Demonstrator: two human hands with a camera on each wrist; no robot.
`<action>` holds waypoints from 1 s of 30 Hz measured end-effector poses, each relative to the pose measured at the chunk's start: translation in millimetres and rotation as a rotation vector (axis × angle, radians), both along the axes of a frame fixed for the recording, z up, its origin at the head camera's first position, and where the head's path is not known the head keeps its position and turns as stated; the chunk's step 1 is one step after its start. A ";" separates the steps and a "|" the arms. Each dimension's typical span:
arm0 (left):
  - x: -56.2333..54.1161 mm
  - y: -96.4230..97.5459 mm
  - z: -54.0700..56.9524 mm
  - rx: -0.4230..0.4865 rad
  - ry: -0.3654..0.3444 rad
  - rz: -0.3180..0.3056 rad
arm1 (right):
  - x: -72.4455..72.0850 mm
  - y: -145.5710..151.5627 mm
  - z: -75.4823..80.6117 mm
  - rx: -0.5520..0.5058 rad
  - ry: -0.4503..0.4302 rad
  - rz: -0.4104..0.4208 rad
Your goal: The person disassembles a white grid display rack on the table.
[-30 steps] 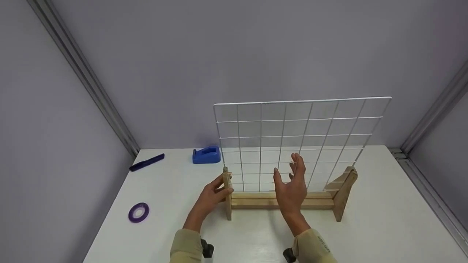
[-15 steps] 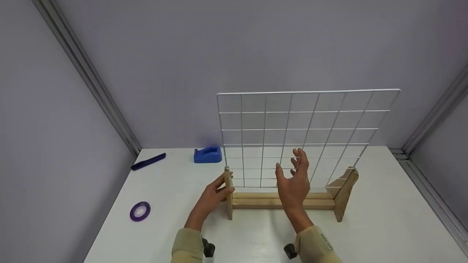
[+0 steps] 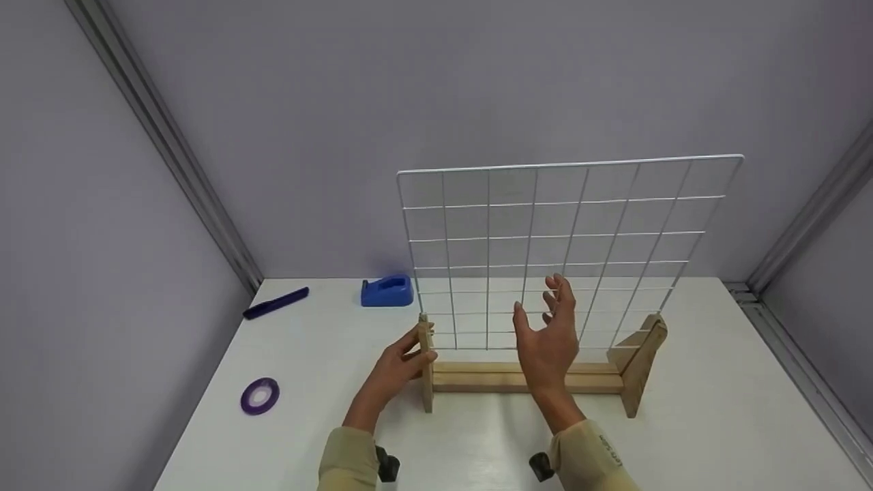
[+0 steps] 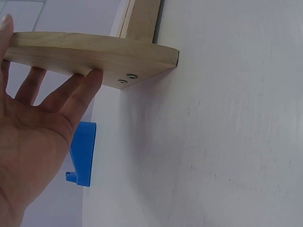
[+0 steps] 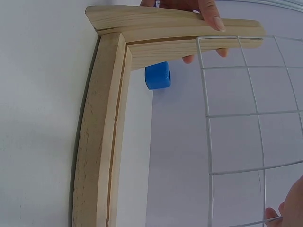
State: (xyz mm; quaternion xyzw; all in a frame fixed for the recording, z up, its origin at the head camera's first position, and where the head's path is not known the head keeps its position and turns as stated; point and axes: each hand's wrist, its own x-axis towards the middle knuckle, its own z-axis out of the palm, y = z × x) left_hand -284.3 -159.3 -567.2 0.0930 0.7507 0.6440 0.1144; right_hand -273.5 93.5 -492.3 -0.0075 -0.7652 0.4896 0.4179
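Observation:
A wooden stand has a grooved crossbar (image 3: 470, 382) between a left upright (image 3: 426, 382) and a right upright (image 3: 640, 375). My left hand (image 3: 394, 368) grips the left upright, thumb on the near side and fingers on its outer face, as the left wrist view (image 4: 66, 94) shows. A white wire grid panel (image 3: 570, 164) leans back above the crossbar, its lower wire apart from the groove. My right hand (image 3: 549, 351) holds the panel low near its middle, fingers curled at the wires. In the right wrist view, fingertips (image 5: 271, 215) meet a wire at the lower right.
A blue tape dispenser (image 3: 387, 293) stands at the back of the white table. To the left lie a slim dark blue bar-shaped object (image 3: 276, 303) and a purple tape roll (image 3: 247, 396). Grey walls with metal frame rails (image 3: 164, 157) enclose the table.
The grid panel has risen in the head view, its top bar higher and its right end up more lately. My right hand rose slightly with it. My left hand keeps its grip on the upright.

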 end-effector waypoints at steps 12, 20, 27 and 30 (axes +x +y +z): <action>1.9 -1.9 0.0 0.025 0.004 -0.022 | 0.8 0.0 12.9 -0.014 -0.012 0.023; 2.6 -3.3 0.6 0.034 0.004 -0.012 | 0.7 -1.8 20.9 -0.013 -0.001 0.035; 2.3 -2.9 1.1 0.021 -0.014 -0.001 | 0.9 -2.1 28.9 -0.001 -0.006 0.026; 2.2 -2.2 2.5 0.011 -0.011 0.000 | 0.7 -2.3 30.8 0.005 0.003 0.022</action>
